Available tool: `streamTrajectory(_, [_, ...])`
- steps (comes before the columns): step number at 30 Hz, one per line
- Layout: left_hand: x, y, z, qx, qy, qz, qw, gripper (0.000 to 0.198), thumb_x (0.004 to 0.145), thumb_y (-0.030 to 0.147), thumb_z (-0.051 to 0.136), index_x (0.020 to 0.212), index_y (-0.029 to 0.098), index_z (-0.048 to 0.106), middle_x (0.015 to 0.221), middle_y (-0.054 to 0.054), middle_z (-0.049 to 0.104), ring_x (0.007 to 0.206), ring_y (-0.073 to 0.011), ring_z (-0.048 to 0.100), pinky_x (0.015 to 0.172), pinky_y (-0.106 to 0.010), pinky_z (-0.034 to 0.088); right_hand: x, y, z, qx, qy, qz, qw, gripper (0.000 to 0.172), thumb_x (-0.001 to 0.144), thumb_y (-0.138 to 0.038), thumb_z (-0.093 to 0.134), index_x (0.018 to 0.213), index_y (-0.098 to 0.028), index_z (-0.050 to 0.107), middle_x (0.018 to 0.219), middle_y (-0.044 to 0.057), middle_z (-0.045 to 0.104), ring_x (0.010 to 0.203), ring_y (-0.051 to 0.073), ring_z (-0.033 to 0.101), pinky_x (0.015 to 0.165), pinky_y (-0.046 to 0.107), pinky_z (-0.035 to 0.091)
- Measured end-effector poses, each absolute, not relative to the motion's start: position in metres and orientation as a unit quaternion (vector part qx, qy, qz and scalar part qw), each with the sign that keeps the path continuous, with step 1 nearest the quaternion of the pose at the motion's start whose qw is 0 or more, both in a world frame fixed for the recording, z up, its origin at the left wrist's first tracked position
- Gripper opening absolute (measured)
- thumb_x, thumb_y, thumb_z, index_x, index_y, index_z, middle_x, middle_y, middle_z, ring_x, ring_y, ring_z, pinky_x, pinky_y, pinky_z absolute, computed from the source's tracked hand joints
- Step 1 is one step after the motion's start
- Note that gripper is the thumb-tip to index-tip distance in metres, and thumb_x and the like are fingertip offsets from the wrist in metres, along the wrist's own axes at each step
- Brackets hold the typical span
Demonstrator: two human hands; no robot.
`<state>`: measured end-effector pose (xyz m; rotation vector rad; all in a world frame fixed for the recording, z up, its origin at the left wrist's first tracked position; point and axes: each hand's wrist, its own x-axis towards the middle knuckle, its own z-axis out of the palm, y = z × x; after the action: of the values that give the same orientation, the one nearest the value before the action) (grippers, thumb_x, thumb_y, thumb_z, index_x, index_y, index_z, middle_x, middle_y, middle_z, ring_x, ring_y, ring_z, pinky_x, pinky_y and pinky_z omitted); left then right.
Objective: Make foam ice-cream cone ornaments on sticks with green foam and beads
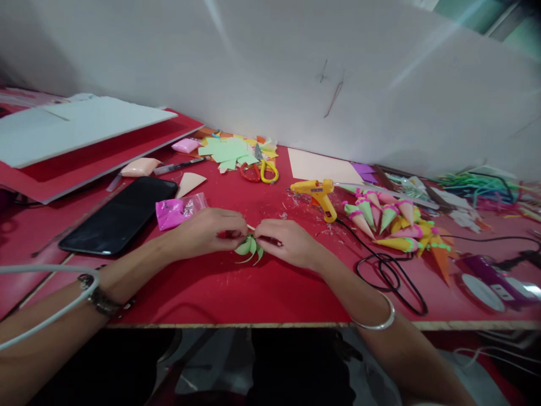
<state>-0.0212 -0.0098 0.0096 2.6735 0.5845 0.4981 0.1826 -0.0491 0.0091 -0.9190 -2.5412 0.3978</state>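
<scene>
My left hand (224, 226) and my right hand (283, 237) meet over the red tabletop (236, 299), fingertips close together in a pinch. Between and below them hang light green paper strips (250, 247), curved like leaves. A short pale piece (251, 228) shows between the fingertips; what it is I cannot make out. The fingers hide much of what they grip. Left of my left hand lies a clear bag of bright pink material (171, 214). A yellow hot glue gun (319, 196) rests beyond my right hand, its black cord (386, 265) looping rightward.
A black phone (120, 217) and a stacked white board (84, 127) lie at left. Green paper scraps (228, 151) and yellow-handled scissors (269, 172) sit at the back. Small paper cones (389, 217) are piled at right, near a purple power strip (492, 276).
</scene>
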Motion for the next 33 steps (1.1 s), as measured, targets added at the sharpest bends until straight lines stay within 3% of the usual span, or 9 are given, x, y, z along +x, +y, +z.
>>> streamTrajectory(6, [-0.020, -0.011, 0.008, 0.944, 0.218, 0.180, 0.171, 0.011, 0.076, 0.019, 0.045, 0.069, 0.017, 0.054, 0.067, 0.002, 0.055, 0.059, -0.0071, 0.048, 0.057, -0.018, 0.035, 0.182, -0.050, 0.008, -0.342, -0.906, 0.118, 0.219, 0.011, 0.080, -0.018, 0.043, 0.077, -0.017, 0.053, 0.073, 0.001, 0.054, 0.068, 0.010, 0.048, 0.061, 0.020, 0.034])
streamTrajectory(10, [-0.022, -0.012, 0.011, 0.933, 0.228, 0.215, 0.176, 0.015, 0.076, 0.027, 0.048, 0.086, 0.018, 0.054, 0.076, -0.001, 0.057, 0.068, -0.0099, 0.052, 0.063, -0.020, 0.039, 0.183, -0.049, 0.007, -0.357, -0.894, 0.086, 0.258, 0.011, 0.080, -0.018, 0.043, 0.076, -0.017, 0.054, 0.069, 0.000, 0.053, 0.064, 0.009, 0.047, 0.058, 0.019, 0.034])
streamTrajectory(13, [-0.021, -0.014, 0.014, 0.917, 0.257, 0.252, 0.173, 0.040, 0.070, 0.037, 0.056, 0.103, 0.017, 0.047, 0.094, -0.006, 0.055, 0.086, -0.0163, 0.052, 0.075, -0.027, 0.042, 0.183, -0.049, 0.008, -0.352, -0.878, 0.046, 0.321, 0.011, 0.080, -0.018, 0.043, 0.076, -0.017, 0.054, 0.067, 0.001, 0.053, 0.063, 0.009, 0.047, 0.060, 0.020, 0.037])
streamTrajectory(17, [-0.014, -0.017, 0.010, 0.906, 0.245, 0.284, 0.196, 0.077, 0.059, 0.045, 0.065, 0.123, 0.020, 0.031, 0.120, -0.011, 0.041, 0.110, -0.0252, 0.041, 0.089, -0.037, 0.038, 0.183, -0.051, 0.010, -0.331, -0.860, -0.022, 0.388, 0.010, 0.080, -0.018, 0.044, 0.076, -0.018, 0.054, 0.068, 0.002, 0.054, 0.065, 0.010, 0.049, 0.064, 0.021, 0.040])
streamTrajectory(20, [-0.007, -0.021, 0.005, 0.895, 0.221, 0.306, 0.239, 0.088, 0.058, 0.043, 0.067, 0.129, 0.021, 0.020, 0.127, -0.013, 0.034, 0.117, -0.0271, 0.034, 0.094, -0.040, 0.034, 0.182, -0.056, 0.012, -0.325, -0.856, -0.047, 0.400, 0.010, 0.080, -0.016, 0.044, 0.079, -0.019, 0.053, 0.072, 0.002, 0.057, 0.069, 0.011, 0.052, 0.067, 0.022, 0.042])
streamTrajectory(26, [0.002, -0.025, -0.001, 0.875, 0.193, 0.332, 0.295, 0.084, 0.066, 0.029, 0.064, 0.130, 0.025, 0.010, 0.125, -0.012, 0.038, 0.116, -0.0231, 0.037, 0.095, -0.040, 0.035, 0.179, -0.063, 0.013, -0.311, -0.865, -0.077, 0.387, 0.009, 0.080, -0.017, 0.045, 0.079, -0.019, 0.054, 0.074, 0.003, 0.059, 0.073, 0.011, 0.054, 0.069, 0.023, 0.042])
streamTrajectory(33, [0.002, -0.026, -0.003, 0.884, 0.227, 0.311, 0.267, 0.066, 0.070, 0.014, 0.055, 0.126, 0.024, 0.021, 0.111, -0.007, 0.050, 0.099, -0.0161, 0.050, 0.082, -0.028, 0.043, 0.176, -0.064, 0.012, -0.307, -0.868, -0.087, 0.382, 0.011, 0.080, -0.016, 0.044, 0.078, -0.019, 0.054, 0.070, 0.002, 0.058, 0.068, 0.010, 0.052, 0.066, 0.022, 0.041])
